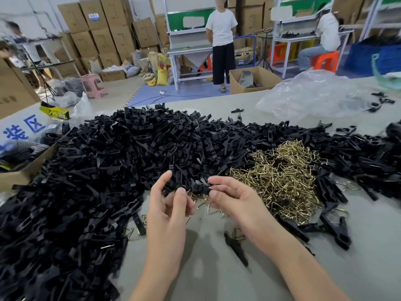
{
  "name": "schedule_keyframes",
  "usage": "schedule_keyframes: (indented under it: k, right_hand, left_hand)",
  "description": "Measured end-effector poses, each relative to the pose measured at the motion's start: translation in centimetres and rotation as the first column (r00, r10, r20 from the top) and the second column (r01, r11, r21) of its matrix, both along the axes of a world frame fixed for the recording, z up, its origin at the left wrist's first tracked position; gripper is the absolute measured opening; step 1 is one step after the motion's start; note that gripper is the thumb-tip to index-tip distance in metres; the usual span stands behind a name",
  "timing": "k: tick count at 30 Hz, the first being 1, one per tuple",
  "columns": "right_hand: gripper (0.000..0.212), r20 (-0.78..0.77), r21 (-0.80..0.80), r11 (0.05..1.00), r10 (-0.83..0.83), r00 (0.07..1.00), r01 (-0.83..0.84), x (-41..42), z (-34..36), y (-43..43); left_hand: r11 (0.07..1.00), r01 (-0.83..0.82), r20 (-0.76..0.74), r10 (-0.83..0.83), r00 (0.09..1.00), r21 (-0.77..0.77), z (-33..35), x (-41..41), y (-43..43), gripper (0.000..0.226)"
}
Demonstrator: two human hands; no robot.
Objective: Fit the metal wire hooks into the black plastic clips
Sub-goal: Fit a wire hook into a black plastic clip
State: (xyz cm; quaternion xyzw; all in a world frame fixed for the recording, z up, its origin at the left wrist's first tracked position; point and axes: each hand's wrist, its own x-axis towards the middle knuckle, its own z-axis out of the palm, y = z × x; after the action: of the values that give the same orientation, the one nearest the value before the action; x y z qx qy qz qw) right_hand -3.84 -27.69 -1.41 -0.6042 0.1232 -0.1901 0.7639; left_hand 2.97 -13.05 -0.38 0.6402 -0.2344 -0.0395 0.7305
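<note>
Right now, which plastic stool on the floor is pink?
The pink plastic stool at far left, below the stacked cardboard boxes; the other stools, further right, are orange.

- Clip pile [108,170] spreads across the left and middle of the table [358,268].
- Wire hook heap [282,177] lies right of centre, ringed by that pile.
- Plastic bag [314,96] sits upper right, behind both.

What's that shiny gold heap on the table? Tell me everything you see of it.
The heap of wire hooks is a tangled mound of thin bent wires, brass-coloured and shiny like metal. It lies on the grey table, hemmed by black clips at its left, far and right edges. Stray hooks trail from it under the right hand.
</note>
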Motion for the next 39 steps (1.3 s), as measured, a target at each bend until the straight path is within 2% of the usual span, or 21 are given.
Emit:
schedule_keyframes:
  k: [3, 8, 10, 13, 16, 21, 24, 28, 30, 35, 39]
  right_hand:
    - [0.029, 0.005, 0.080, 0.997, -0.023, 1.000, 0.022, 0.1, -0.2, -0.1]
    - [0.026, 0.014, 0.137, 0.989, -0.061, 0.998, 0.058, 0.3, 0.0, -0.1]
    - [0.021, 0.045, 0.180, 0.982, -0.071, 0.996, 0.062, 0.3, 0.0, -0.2]
    - [0.028, 0.071, 0.191, 0.980, -0.068, 0.995, 0.054, 0.2, 0.0, -0.2]
    - [0.027, 0.080, 0.167, 0.985, -0.059, 0.995, 0.045, 0.4, -0.1, -0.2]
    - [0.040, 0.040, 0.075, 0.996, -0.041, 0.998, 0.038, 0.5, -0.4, -0.3]
    - [0.041, 0.025, 0.036, 0.999, -0.013, 1.000, 0.013, 0.3, -0.2, -0.1]
    - [0.039, -0.014, -0.035, 0.999, -0.025, 1.000, 0.024, 0.1, 0.0, 0.1]
    - [0.040, -0.027, -0.060, 0.998, -0.019, 0.999, 0.017, 0.1, 0.1, 0.2]
    - [0.043, -0.033, -0.124, 0.991, 0.047, 0.998, -0.051, -0.1, 0.2, 0.7]
    - [0.041, -0.024, -0.131, 0.990, 0.047, 0.999, -0.049, 0.0, 0.3, 0.8]
  left_hand:
    - [0.997, -0.019, 0.051, 0.015, 0.999, 0.069, -0.2, -0.1, 0.1, 0.030]
    - [0.988, 0.017, 0.046, -0.024, 0.999, 0.156, -0.5, -0.4, -0.3, 0.023]
    - [0.979, 0.034, 0.051, -0.045, 0.998, 0.199, -0.5, -0.4, -0.4, 0.025]
    - [0.966, 0.096, 0.064, -0.114, 0.991, 0.239, -0.6, -0.4, -0.4, 0.029]
    - [0.960, 0.133, 0.072, -0.155, 0.985, 0.246, -0.7, -0.5, -0.6, 0.025]
    - [0.957, 0.072, 0.060, -0.092, 0.994, 0.280, -1.0, -0.3, -0.4, 0.022]
    - [0.958, 0.103, 0.005, -0.108, 0.994, 0.268, -1.3, -0.1, -0.4, 0.023]
    - [0.937, 0.111, 0.004, -0.118, 0.993, 0.330, -1.4, -0.1, -0.5, 0.053]
    - [0.932, 0.089, 0.026, -0.105, 0.994, 0.351, -1.4, -0.2, -0.5, 0.059]
    - [0.932, 0.039, 0.027, -0.052, 0.998, 0.361, -1.1, 0.0, -0.4, 0.057]
    - [0.930, 0.026, 0.032, -0.041, 0.999, 0.367, -1.0, 0.0, -0.4, 0.040]
